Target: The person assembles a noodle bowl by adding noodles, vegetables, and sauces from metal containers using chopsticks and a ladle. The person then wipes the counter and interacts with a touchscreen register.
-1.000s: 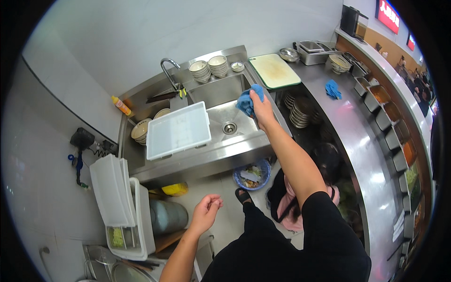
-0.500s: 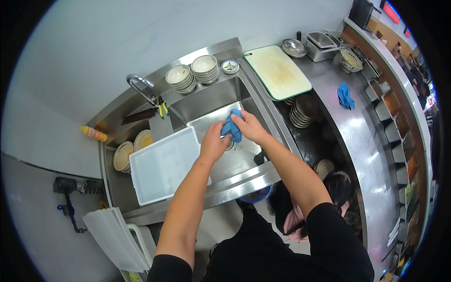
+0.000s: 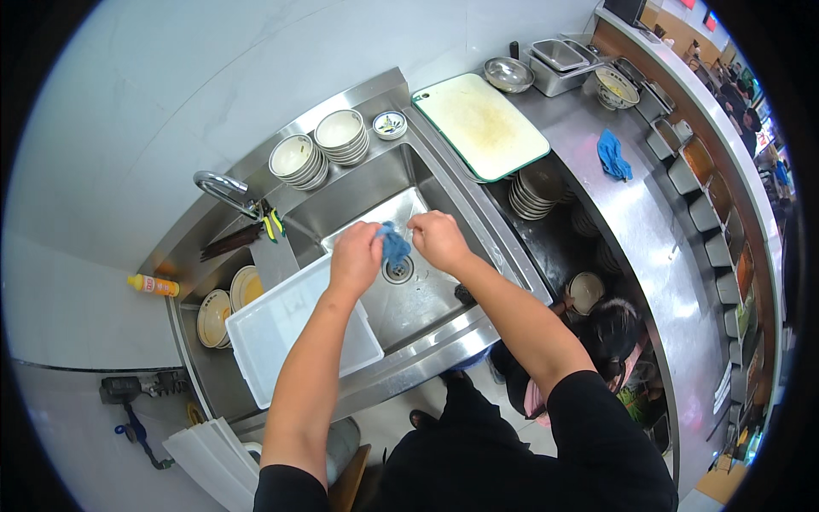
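Note:
Above the steel sink basin (image 3: 422,311), my left hand (image 3: 354,256) is closed on a blue cloth (image 3: 394,247), which hangs bunched over the drain (image 3: 397,270). To the right of the cloth is my right hand (image 3: 440,242), its fingers curled in a pinch. Whether anything is between those fingers is hidden. Below my left forearm, a white plastic tray (image 3: 277,328) lies across the left part of the sink. A dark scrubber (image 3: 463,293) sits in the basin beside my right wrist.
Bowl stacks (image 3: 297,162) and a faucet (image 3: 223,186) line the sink's back. A cutting board (image 3: 485,126) lies to the right. A person (image 3: 610,337) crouches by the lower shelf at right. Another blue cloth (image 3: 612,155) rests on the counter.
Both hands gripped the cloth together before; now they are apart, with the cloth hanging from my left hand. The view has shifted, and the crouching person's hand now reaches a bowl.

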`<state>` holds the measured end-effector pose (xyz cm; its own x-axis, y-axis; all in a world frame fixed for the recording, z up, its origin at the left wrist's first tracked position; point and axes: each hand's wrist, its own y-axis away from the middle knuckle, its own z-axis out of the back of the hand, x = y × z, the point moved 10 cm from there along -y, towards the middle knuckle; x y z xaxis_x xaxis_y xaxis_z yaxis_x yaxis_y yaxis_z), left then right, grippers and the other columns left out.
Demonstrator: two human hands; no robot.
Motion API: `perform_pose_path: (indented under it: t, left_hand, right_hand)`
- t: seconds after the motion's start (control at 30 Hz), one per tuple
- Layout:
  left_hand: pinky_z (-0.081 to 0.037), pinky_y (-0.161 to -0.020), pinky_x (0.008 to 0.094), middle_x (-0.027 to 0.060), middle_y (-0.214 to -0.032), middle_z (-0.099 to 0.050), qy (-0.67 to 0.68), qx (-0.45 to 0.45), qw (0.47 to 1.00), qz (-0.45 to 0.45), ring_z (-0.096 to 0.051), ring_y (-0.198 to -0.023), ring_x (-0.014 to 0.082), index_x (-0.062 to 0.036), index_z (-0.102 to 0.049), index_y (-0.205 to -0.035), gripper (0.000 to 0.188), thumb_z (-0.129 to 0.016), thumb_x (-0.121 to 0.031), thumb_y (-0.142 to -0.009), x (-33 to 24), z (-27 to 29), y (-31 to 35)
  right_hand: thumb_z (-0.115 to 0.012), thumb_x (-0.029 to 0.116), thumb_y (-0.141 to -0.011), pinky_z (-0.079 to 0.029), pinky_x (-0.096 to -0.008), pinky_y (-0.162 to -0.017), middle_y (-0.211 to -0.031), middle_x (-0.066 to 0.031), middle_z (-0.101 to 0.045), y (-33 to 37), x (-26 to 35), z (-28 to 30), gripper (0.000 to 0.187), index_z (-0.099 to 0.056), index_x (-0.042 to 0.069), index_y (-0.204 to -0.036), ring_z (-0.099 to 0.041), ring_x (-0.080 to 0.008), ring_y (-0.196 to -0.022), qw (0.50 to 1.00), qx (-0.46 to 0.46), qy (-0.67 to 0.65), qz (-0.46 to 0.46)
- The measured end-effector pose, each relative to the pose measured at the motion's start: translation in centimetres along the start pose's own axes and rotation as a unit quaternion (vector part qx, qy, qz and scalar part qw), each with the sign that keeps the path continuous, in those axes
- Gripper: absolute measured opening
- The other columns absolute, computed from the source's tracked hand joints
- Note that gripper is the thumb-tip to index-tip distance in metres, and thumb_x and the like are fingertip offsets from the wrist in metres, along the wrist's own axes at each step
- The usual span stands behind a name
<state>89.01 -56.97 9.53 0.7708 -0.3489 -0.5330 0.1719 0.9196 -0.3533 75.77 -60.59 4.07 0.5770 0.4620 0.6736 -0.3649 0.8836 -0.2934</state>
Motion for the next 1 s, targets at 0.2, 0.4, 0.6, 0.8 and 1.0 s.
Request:
perform_pose_path:
  t: [0.2, 0.4, 0.6, 0.8, 1.0]
  left_hand:
    - [-0.046, -0.072, 0.0405, 0.0149, -0.084, -0.058, -0.015, 0.119, 0.993, 0.020, -0.058, -0.082, 0.0337, -0.0051, -0.063, -0.093, 0.012, -0.061, -0.011, -0.082, 3.0, -2.1, 0.5]
    - [-0.046, -0.071, 0.0340, 0.0109, -0.081, -0.058, 0.097, 0.177, 0.979, 0.021, -0.057, -0.077, 0.0267, -0.0052, -0.064, -0.093, 0.013, -0.062, -0.012, -0.082, 2.0, -3.0, -0.7]
    - [-0.046, -0.073, 0.0276, 0.0043, -0.090, -0.058, 0.150, 0.113, 0.968, 0.165, -0.056, -0.084, 0.0123, -0.0030, -0.058, -0.105, 0.027, -0.063, -0.006, -0.079, 6.4, -1.6, 2.1]
    - [-0.043, -0.085, 0.0279, 0.0048, -0.104, -0.058, 0.424, -0.067, 0.803, 0.414, -0.054, -0.094, 0.0141, -0.0054, -0.054, -0.109, 0.025, -0.062, -0.016, -0.087, 10.7, -5.6, 8.1]
    - [-0.040, -0.096, 0.0313, 0.0060, -0.113, -0.057, 0.672, 0.011, 0.673, 0.307, -0.052, -0.107, 0.0173, -0.0074, -0.050, -0.116, 0.026, -0.055, -0.018, -0.092, 5.9, -8.2, 8.2]
  right_hand:
    - [-0.067, 0.020, -0.073, -0.041, -0.0434, -0.083, -0.095, -0.0100, -0.063, -0.9, 1.0, -1.7, 0.034, -0.062, 0.009, -0.104, -0.058, -0.0290, -0.094, 0.993, 0.014, 0.061, 0.096]
    - [-0.069, 0.019, -0.074, -0.045, -0.0403, -0.082, -0.088, -0.0088, -0.064, -0.6, 1.4, -2.5, 0.030, -0.063, 0.008, -0.101, -0.061, -0.0298, -0.090, 0.988, 0.046, -0.124, 0.075]
    - [-0.064, 0.019, -0.086, -0.046, -0.0278, -0.066, -0.074, -0.0034, -0.062, -0.1, 0.6, -5.3, 0.016, -0.062, 0.004, -0.083, -0.057, -0.0137, -0.070, 0.931, 0.187, -0.301, -0.082]
    - [-0.054, 0.022, -0.094, -0.043, -0.0224, -0.060, -0.072, 0.0046, -0.056, -0.4, 3.5, -4.0, 0.021, -0.059, 0.005, -0.083, -0.049, -0.0041, -0.064, 0.863, 0.165, -0.459, -0.129]
    - [-0.051, 0.022, -0.096, -0.045, -0.0218, -0.062, -0.076, 0.0034, -0.058, -0.7, 4.4, -0.2, 0.018, -0.058, 0.006, -0.093, -0.053, -0.0047, -0.067, 0.781, 0.092, -0.582, -0.208]
